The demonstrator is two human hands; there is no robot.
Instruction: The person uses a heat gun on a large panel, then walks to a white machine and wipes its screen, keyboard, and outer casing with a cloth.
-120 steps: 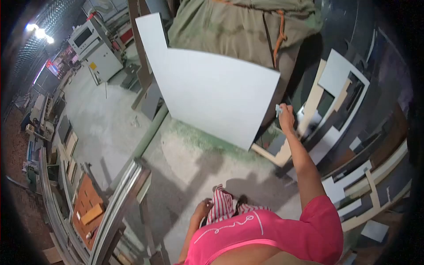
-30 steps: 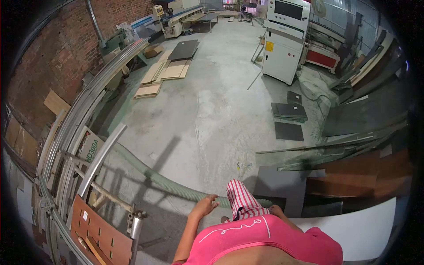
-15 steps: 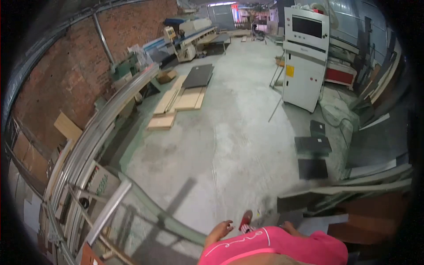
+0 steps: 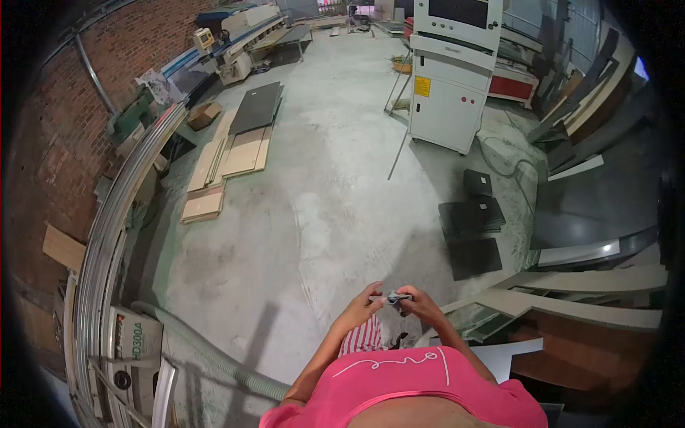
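In front of my waist, my right hand grips a small grey object with a dark spot; its kind I cannot tell. Facing it from the left is my left hand, fingers curved and spread, the tips close to the object's left end. Both hands are over the concrete floor, just past the hem of my pink shirt. A striped red-and-white trouser leg shows beneath the left hand.
Dark panels lie on the floor ahead right, near a white control cabinet. Boards lean at the right side. Left are stacked wood panels, long metal profiles and a green hose across the floor.
My hands have come up and together in front of me, and the small grey object now shows in the right one. The view has turned to the right and down.
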